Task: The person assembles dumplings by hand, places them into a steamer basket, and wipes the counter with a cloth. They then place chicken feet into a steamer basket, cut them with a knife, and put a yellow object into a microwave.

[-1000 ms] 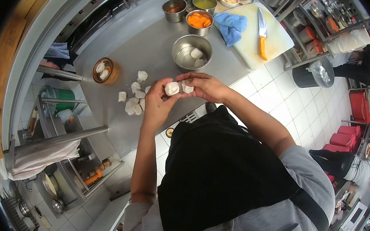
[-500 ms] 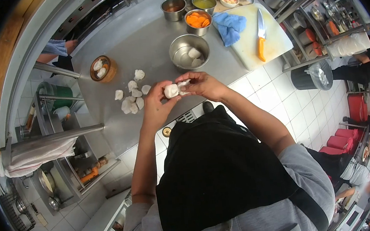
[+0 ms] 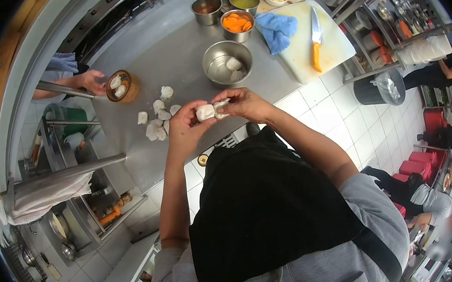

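Note:
My left hand (image 3: 187, 124) grips a white dumpling (image 3: 205, 112) between thumb and fingers, just past the table's near edge. Right beside it, my right hand (image 3: 241, 106) pinches another white piece (image 3: 221, 107), partly hidden by the fingers. To the left of my hands, several white dumplings and dough pieces (image 3: 155, 130) lie loose on the metal table (image 3: 162, 44). A steel bowl (image 3: 228, 63) beyond my hands holds white pieces. At the left stands a round bamboo steamer (image 3: 121, 86) with dumplings inside.
A knife (image 3: 316, 40) with an orange handle and a blue cloth (image 3: 277, 30) rest on a white cutting board (image 3: 332, 54). Sliced carrots fill a steel pot (image 3: 238, 25) among other containers. Another person's hand (image 3: 91, 82) is beside the steamer.
The other person's hand has come in from the left, close to the steamer. The view has shifted slightly. My hands keep nearly the same hold.

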Available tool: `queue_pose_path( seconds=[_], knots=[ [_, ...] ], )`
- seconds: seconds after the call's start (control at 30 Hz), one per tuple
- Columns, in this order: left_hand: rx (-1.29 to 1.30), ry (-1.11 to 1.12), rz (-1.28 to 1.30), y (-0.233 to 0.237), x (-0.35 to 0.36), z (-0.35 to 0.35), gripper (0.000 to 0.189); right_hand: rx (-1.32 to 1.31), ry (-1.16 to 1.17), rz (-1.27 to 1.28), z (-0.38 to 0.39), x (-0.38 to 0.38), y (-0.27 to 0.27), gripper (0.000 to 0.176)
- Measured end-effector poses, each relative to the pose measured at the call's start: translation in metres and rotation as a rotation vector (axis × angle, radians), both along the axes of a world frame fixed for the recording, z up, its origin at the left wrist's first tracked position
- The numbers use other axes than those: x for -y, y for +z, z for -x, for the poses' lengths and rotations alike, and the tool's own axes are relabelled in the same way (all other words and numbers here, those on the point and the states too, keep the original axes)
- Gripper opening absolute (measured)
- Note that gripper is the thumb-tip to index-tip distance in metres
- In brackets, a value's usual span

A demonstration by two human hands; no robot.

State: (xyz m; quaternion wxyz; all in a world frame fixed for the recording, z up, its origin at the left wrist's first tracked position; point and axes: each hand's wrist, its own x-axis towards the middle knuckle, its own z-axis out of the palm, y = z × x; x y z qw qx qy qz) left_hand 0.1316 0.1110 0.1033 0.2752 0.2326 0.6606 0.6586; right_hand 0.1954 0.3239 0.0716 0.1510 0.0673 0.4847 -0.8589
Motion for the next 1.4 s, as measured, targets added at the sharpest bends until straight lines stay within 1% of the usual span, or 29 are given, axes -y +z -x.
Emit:
queue_pose_path(
  seconds=[0.17, 0.23, 0.3, 0.33, 0.37, 0.43, 0.53, 0.6, 0.73, 0.83, 0.93, 1.0, 1.07, 1.13, 1.17, 1.23, 1.3, 1.33, 1.4],
  knots=[
    [0.048, -0.002, -0.028, -0.002, 0.002, 0.003, 0.043, -0.028, -0.010, 0.010, 0.000, 0.000, 0.002, 0.033],
    [0.114, 0.025, -0.064, -0.006, 0.006, 0.006, 0.045, -0.037, -0.006, 0.016, 0.000, 0.000, 0.003, 0.032],
    [0.130, 0.034, -0.072, -0.011, 0.008, 0.007, 0.046, -0.031, -0.011, 0.140, 0.000, 0.000, 0.003, 0.031],
    [0.148, 0.045, -0.079, -0.012, 0.009, 0.007, 0.046, -0.033, -0.012, 0.142, 0.001, 0.001, 0.001, 0.031],
    [0.148, 0.044, -0.077, -0.013, 0.008, 0.006, 0.046, -0.018, -0.017, 0.128, 0.001, 0.002, 0.000, 0.031],
    [0.062, 0.062, -0.083, -0.014, 0.007, 0.003, 0.046, -0.003, -0.025, 0.114, 0.000, 0.003, -0.001, 0.030],
    [0.008, 0.052, -0.040, -0.019, 0.007, 0.004, 0.046, -0.006, -0.036, 0.145, -0.001, 0.004, -0.002, 0.032],
    [0.006, 0.028, -0.041, -0.018, 0.005, 0.002, 0.046, -0.011, -0.019, 0.036, -0.002, 0.004, -0.005, 0.033],
    [0.025, 0.009, -0.023, -0.011, 0.002, -0.001, 0.045, -0.033, -0.006, -0.025, -0.002, 0.002, -0.001, 0.032],
    [0.017, 0.000, -0.055, -0.018, 0.002, 0.001, 0.046, -0.023, -0.021, -0.074, -0.003, 0.001, 0.001, 0.030],
    [0.057, 0.001, -0.097, -0.022, 0.002, 0.004, 0.044, -0.012, 0.002, -0.029, -0.001, -0.003, 0.003, 0.031],
    [0.077, 0.028, -0.086, -0.017, -0.001, 0.004, 0.042, 0.041, 0.006, 0.168, 0.000, -0.007, 0.006, 0.031],
    [0.095, 0.056, -0.072, -0.010, -0.007, 0.006, 0.040, 0.074, -0.007, 0.192, 0.005, -0.012, 0.004, 0.032],
    [0.026, 0.148, -0.003, -0.006, -0.019, 0.011, 0.032, 0.109, -0.023, 0.214, 0.012, -0.023, 0.004, 0.032],
    [0.025, 0.149, -0.002, -0.003, -0.027, 0.019, 0.032, 0.127, -0.034, 0.177, 0.018, -0.031, 0.005, 0.032],
    [-0.038, 0.120, 0.242, 0.006, -0.047, 0.041, 0.027, 0.154, -0.034, 0.145, 0.033, -0.050, 0.004, 0.032],
    [-0.030, 0.067, 0.277, 0.009, -0.071, 0.067, 0.031, 0.058, 0.010, -0.010, 0.057, -0.077, 0.003, 0.030],
    [-0.032, 0.071, 0.274, 0.006, -0.084, 0.081, 0.031, 0.055, 0.013, -0.013, 0.068, -0.088, 0.001, 0.030],
    [-0.348, -0.043, 0.578, 0.000, -0.107, 0.105, 0.042, 0.070, 0.085, -0.413, 0.085, -0.104, -0.003, 0.038]
  ],
)
